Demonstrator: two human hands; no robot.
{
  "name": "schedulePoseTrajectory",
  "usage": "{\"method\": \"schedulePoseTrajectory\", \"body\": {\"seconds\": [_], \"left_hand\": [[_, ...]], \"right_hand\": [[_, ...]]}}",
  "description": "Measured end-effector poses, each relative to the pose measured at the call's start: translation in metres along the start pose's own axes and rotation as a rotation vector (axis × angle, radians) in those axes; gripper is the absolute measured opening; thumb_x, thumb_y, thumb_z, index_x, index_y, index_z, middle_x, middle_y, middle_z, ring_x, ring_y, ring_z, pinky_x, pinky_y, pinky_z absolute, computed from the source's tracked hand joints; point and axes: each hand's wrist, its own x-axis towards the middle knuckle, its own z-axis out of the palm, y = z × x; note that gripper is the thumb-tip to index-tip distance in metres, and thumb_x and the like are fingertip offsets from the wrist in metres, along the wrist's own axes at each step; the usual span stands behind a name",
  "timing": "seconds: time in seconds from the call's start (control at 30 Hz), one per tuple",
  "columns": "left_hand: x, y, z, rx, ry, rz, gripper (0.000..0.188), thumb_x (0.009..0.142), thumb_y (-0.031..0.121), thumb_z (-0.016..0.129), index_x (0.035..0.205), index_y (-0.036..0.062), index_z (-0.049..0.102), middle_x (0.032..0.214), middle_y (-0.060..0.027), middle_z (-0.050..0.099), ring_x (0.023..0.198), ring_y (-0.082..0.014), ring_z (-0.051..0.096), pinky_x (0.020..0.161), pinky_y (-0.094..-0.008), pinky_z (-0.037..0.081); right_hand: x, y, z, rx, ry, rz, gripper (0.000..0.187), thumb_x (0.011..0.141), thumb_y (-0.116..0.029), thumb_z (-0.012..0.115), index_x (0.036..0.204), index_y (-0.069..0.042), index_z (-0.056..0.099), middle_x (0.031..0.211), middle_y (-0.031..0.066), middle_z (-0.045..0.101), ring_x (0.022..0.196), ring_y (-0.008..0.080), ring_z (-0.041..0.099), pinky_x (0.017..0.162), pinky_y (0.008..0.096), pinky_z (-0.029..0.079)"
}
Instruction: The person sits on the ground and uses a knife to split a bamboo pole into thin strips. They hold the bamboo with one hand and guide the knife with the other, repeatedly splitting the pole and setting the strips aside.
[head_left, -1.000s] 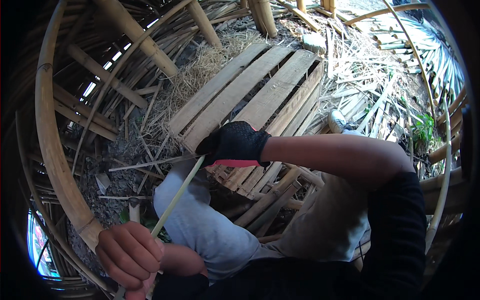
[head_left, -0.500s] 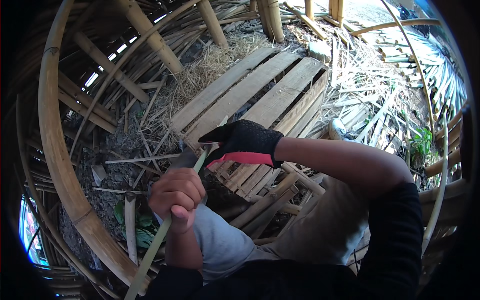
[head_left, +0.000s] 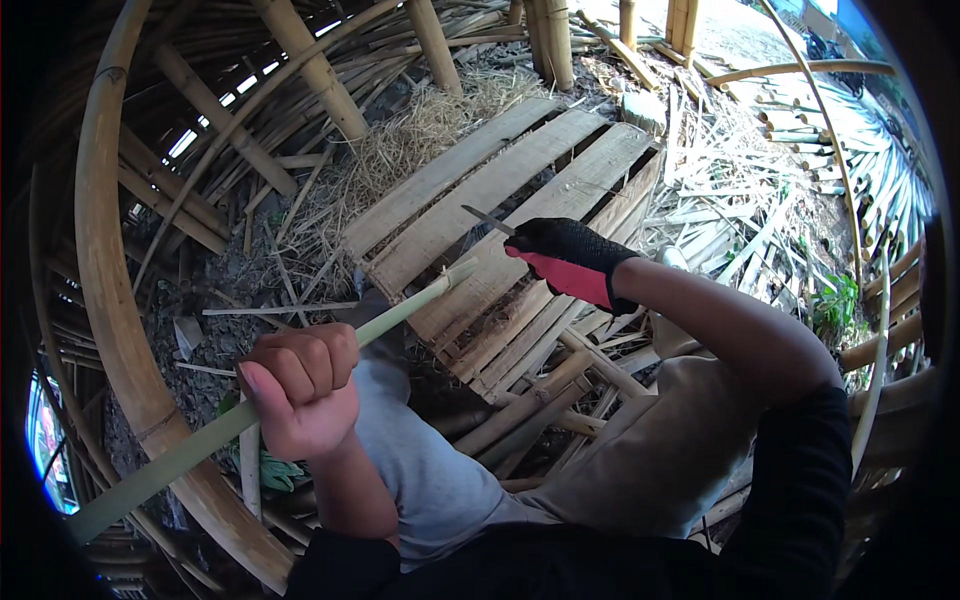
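A bare left hand (head_left: 305, 390) makes a fist around a green bamboo strip (head_left: 402, 310), just short of a slatted wooden crate (head_left: 580, 190), as we look down from above. The strip's pale end reaches over the crate's near left corner; whether it touches the slats we cannot tell. A right hand (head_left: 575, 260) in a black and red glove wraps a knife (head_left: 487, 220), the handle hidden from us, the narrow blade above the crate's slats and apart from the strip. We judge the ungloved fist most at risk: should the blade bite and skid along the strip, its edge could run toward those knuckles. A slack hold could also let the strip twist, throwing a cut off line. A grey-trousered leg (head_left: 430, 440) is bent beside the crate's near left corner, close enough, we think, for a long slip to catch. Left of the crate, the strip's tail crosses a curved bamboo pole (head_left: 100, 250), where a snag could jerk the tip. Beyond the crate's left side, we see dry straw (head_left: 410, 135).
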Motion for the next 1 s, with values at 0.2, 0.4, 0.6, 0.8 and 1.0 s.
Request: {"method": "schedulePoseTrajectory", "body": {"seconds": [0.2,0.4,0.6,0.8,1.0], "left_hand": [[-0.004,-0.004,0.011,-0.009,0.023,0.067,0.053,0.106,0.035,0.031,0.057,0.0163,0.026,0.048,0.005,0.021,0.041,-0.0083,0.015,0.046,-0.0276,0.015],[-0.005,0.007,0.025,0.079,-0.029,0.087,0.058,0.103,0.035,0.042,0.051,0.0128,0.028,0.043,0.0048,0.024,0.034,-0.0088,0.024,0.038,-0.0268,0.018],[-0.006,0.007,0.015,0.005,-0.176,0.133,0.057,0.103,0.032,0.044,0.051,0.0167,0.026,0.041,0.008,0.024,0.03,-0.0044,0.023,0.033,-0.0219,0.02],[-0.007,0.007,0.011,0.002,-0.166,0.147,0.058,0.103,0.033,0.044,0.05,0.0173,0.026,0.04,0.0085,0.025,0.029,-0.0042,0.023,0.032,-0.0212,0.021],[-0.008,0.006,0.015,0.047,-0.122,0.176,0.058,0.103,0.034,0.044,0.051,0.0174,0.026,0.04,0.0086,0.024,0.029,-0.0041,0.022,0.032,-0.0209,0.021]], "right_hand": [[-0.024,-0.032,0.044,-0.491,0.024,-0.265,0.043,0.098,-0.042,0.046,0.12,-0.009,0.062,0.104,0.0156,0.068,0.085,0.0346,0.067,0.079,0.0421,0.053],[-0.034,-0.037,0.05,-0.639,0.002,-0.275,0.043,0.1,-0.042,0.04,0.11,-0.01,0.066,0.098,0.0166,0.069,0.092,0.0345,0.067,0.077,0.0451,0.053],[-0.031,-0.025,0.049,-0.67,0.0,-0.359,0.044,0.099,-0.045,0.041,0.109,-0.01,0.066,0.093,0.0171,0.069,0.087,0.0355,0.067,0.074,0.0452,0.054],[-0.04,-0.028,0.051,-0.688,0.028,-0.247,0.045,0.098,-0.046,0.042,0.101,-0.007,0.065,0.083,0.0208,0.068,0.082,0.0385,0.067,0.071,0.0471,0.053],[-0.033,-0.007,0.05,-0.463,-0.074,-0.284,0.05,0.098,-0.05,0.042,0.117,-0.008,0.062,0.1,0.0205,0.067,0.094,0.038,0.065,0.083,0.0447,0.051]]}}
